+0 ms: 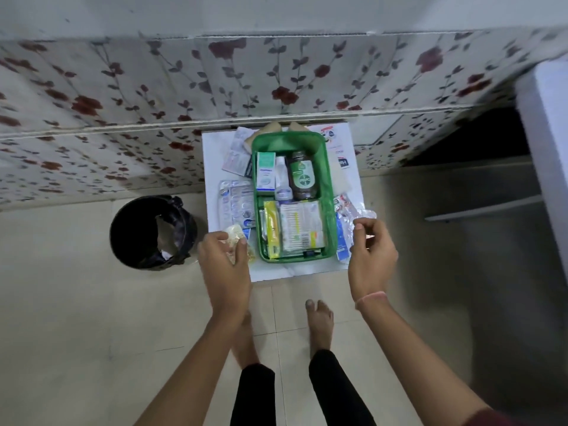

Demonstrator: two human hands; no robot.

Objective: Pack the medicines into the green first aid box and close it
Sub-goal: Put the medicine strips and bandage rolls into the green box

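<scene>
The green first aid box (327,192) lies open on a small white table (276,273). Its far compartment holds a white-green carton (265,172), a small white bottle (281,182) and a brown antiseptic bottle (301,176). The near compartment holds a yellow-green tube box (272,230) and flat packs (301,230). My left hand (226,256) is closed on a pale yellowish sachet (234,234) at the box's near left corner. My right hand (370,250) pinches a clear blister strip (356,215) to the right of the box. More blister strips (235,201) lie left of the box.
A black waste bin (152,232) stands on the tiled floor left of the table. A flower-patterned wall covering (184,87) runs behind. Leaflets and packs (238,155) lie at the table's far left. A white shelf unit (541,149) stands at right. My bare feet (319,324) are below.
</scene>
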